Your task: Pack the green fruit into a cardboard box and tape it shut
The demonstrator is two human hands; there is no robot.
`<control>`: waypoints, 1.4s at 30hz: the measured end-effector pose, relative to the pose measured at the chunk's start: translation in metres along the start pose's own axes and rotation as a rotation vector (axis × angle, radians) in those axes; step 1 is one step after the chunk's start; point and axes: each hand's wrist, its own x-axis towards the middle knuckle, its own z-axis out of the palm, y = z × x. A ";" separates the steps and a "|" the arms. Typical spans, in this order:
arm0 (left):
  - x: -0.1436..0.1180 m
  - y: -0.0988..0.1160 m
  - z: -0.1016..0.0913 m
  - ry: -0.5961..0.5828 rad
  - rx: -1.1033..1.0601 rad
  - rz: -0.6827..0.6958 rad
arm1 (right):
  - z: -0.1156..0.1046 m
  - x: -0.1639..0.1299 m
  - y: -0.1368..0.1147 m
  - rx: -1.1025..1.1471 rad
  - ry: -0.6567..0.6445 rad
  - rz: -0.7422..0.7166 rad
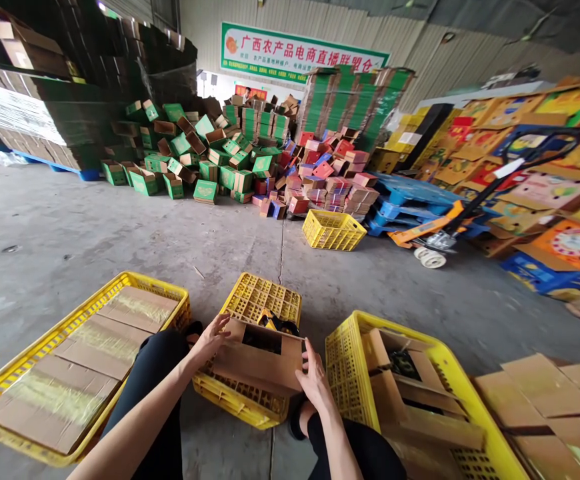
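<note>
A brown cardboard box (255, 368) is between my hands, above an upturned yellow crate (243, 408). My left hand (213, 339) grips the box's left end, and my right hand (315, 379) has its fingers against the right end. The side flaps stand partly apart, with something dark in the gap that I cannot make out. Just behind the box, a yellow and black tape dispenser (279, 323) lies on the crate, partly hidden.
To my left, a yellow crate (186, 301) holds taped boxes. On my right, another yellow crate (337, 373) holds boxes with open flaps; more cartons (545, 393) lie beyond. Ahead are a small yellow crate (334, 232), a pallet jack (433, 250) and piled green cartons (205, 191).
</note>
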 end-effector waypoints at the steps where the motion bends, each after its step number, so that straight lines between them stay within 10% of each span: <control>1: -0.001 0.000 0.000 -0.005 -0.014 -0.005 | 0.001 0.000 0.000 -0.006 0.013 -0.014; 42: 0.002 -0.026 0.005 0.281 0.018 -0.019 | -0.005 -0.002 -0.020 0.026 0.040 0.098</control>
